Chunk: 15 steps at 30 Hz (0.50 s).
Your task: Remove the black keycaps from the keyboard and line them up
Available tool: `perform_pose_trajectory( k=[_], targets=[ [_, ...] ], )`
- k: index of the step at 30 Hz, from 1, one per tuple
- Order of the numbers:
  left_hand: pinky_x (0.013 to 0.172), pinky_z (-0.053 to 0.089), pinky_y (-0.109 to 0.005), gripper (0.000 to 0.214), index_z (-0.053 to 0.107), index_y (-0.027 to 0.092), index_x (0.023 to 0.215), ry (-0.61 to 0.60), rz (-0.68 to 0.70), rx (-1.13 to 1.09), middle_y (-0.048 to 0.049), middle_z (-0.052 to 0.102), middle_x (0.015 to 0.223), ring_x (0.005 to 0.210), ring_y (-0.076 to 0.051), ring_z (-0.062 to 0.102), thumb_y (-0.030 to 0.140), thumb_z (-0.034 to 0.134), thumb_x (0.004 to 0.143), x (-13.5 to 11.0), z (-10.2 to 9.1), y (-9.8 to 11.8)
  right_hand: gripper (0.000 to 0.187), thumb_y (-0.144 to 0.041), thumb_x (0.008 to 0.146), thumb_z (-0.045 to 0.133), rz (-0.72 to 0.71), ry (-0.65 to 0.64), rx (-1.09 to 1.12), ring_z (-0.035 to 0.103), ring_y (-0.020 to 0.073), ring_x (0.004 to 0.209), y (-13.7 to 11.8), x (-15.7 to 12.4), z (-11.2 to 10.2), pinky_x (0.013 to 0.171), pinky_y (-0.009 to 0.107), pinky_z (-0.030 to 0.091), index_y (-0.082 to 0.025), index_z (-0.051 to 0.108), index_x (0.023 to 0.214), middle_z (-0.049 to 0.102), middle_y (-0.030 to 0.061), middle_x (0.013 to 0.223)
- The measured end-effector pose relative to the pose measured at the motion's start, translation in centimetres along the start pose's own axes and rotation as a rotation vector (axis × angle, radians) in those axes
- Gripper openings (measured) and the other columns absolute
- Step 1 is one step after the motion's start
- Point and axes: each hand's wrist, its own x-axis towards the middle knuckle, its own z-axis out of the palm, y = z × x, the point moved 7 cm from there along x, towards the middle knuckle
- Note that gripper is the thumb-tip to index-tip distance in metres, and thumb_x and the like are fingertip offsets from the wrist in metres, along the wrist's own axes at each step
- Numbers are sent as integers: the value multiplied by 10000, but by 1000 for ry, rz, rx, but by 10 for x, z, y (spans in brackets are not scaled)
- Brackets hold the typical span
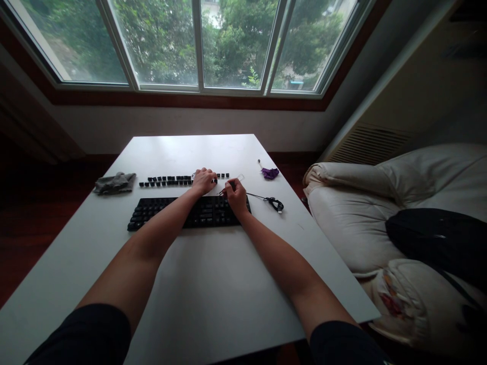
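A black keyboard (207, 215) lies on a white desk (213, 284), a person's right hand (236, 196) gripping a slim wire tool (240, 177) over its far side. Beyond, the left hand (204, 180) reaches among rows of loose keycaps (171, 178), its grip unclear.

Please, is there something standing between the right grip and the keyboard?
Nothing visible does: the right grip is over the right end of the keyboard. The left grip is aside, by the loose keycaps; the USB cable lies off to the right.

short sleeves (91, 329), plain, dark, close to black, bare forearms (274, 253), bare hands (204, 181)
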Motion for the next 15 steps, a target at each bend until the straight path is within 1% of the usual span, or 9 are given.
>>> perform_pose_trajectory(
  k=[4, 9, 12, 15],
  targets=[
    [982, 348, -469, 231, 719, 243, 1029, 18, -6, -5, -106, 672, 1099, 1117, -313, 512, 294, 642, 817, -1, -3, 1, 236, -461, 919, 485, -3, 2, -2, 670, 175, 597, 0, 0, 0, 627, 284, 530, -236, 549, 953, 681, -12, 707],
    [972, 367, -460, 209, 723, 251, 1028, 54, -19, -46, -93, 670, 1112, 1111, -301, 518, 320, 620, 860, -8, -14, 4, 237, -462, 922, 480, -31, 0, 5, 665, 172, 590, 0, 1, 0, 618, 279, 529, -235, 543, 948, 672, -14, 693],
    [969, 379, -458, 209, 734, 257, 1024, 64, -27, -88, -84, 675, 1119, 1091, -293, 531, 321, 590, 886, -21, -21, 7, 244, -467, 922, 474, -24, 1, -1, 658, 169, 577, 0, 1, 0, 597, 275, 526, -234, 538, 949, 671, -10, 702],
    [993, 380, -459, 205, 741, 255, 997, 61, -1, -129, -75, 686, 1103, 1098, -290, 536, 341, 583, 899, -40, -27, 15, 250, -470, 924, 459, -15, 8, -8, 653, 168, 575, 0, 0, -1, 585, 273, 524, -233, 533, 954, 668, -8, 706]
  ],
)
